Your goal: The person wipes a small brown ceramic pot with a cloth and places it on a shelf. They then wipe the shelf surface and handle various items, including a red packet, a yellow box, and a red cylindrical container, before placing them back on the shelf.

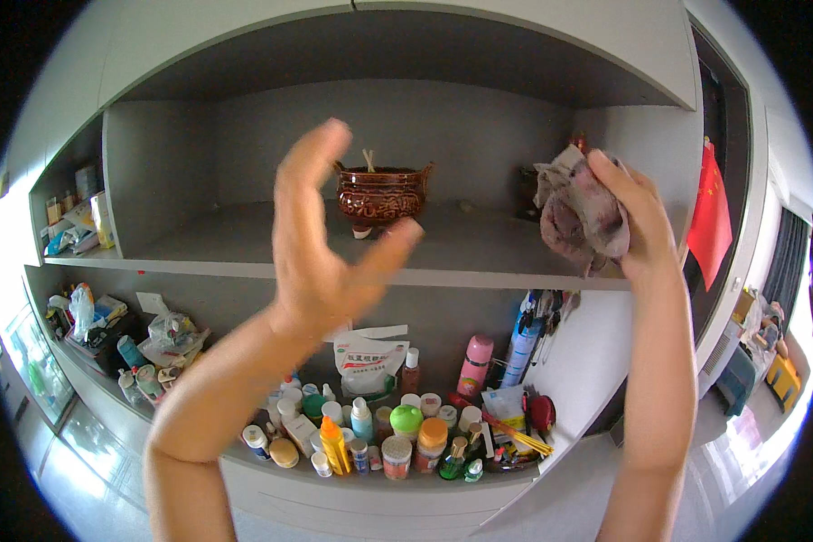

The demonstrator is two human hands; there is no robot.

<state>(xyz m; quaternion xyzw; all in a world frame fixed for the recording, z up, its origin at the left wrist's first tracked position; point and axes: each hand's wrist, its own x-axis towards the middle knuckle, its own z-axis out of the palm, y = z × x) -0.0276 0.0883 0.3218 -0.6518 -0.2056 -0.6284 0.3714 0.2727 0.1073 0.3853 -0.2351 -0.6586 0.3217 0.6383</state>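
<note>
My left hand [321, 235] is raised before the upper shelf, thumb and fingers spread apart, holding nothing. Just beyond it stands a glossy brown incense burner [384, 194], a footed pot with side handles and a few short sticks poking from the top. From this view I cannot tell whether the hand touches the pot. At the right end of the same shelf, a crumpled grey-brown cloth [583, 212] is gripped in my right hand [641, 217]. The cloth partly hides a dark object [527, 190] with something reddish above it.
The upper shelf's front edge [479, 278] runs below both hands. Crowded underneath are several bottles and jars, including an orange squeeze bottle [334, 444], a white pouch [370, 363] and a pink flask [475, 364]. A red flag [711, 217] hangs at the right.
</note>
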